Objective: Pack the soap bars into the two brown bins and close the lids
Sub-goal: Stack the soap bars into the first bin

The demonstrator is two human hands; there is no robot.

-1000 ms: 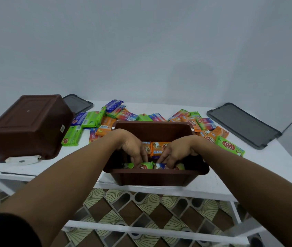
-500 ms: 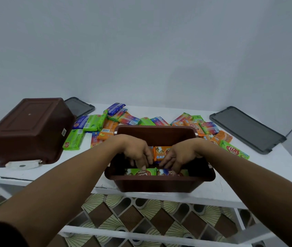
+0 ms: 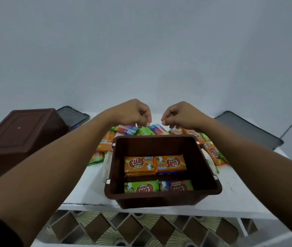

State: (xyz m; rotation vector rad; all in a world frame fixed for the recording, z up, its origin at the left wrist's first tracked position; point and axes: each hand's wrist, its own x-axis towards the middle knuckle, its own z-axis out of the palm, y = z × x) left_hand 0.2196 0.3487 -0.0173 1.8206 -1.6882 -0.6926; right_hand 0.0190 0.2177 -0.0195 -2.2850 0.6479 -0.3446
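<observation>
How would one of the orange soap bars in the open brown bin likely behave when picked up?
Probably stiff: the orange soap bar in the open brown bin keeps a flat, blocky shape. Its glossy wrapper looks somewhat slippery, so a light pinch might slide. Unlikely to roll, since it lies flat atop another bar.

White flat-topped table. Open rectangular brown plastic bin at 6 o'clock, at the near edge. Upturned brown plastic bin at 9. Flat dark grey plastic lid at 10, second dark grey lid at 2. Loose wrapped soap bars, orange, green and blue, strewn from 11 to 2 behind the open bin.
</observation>
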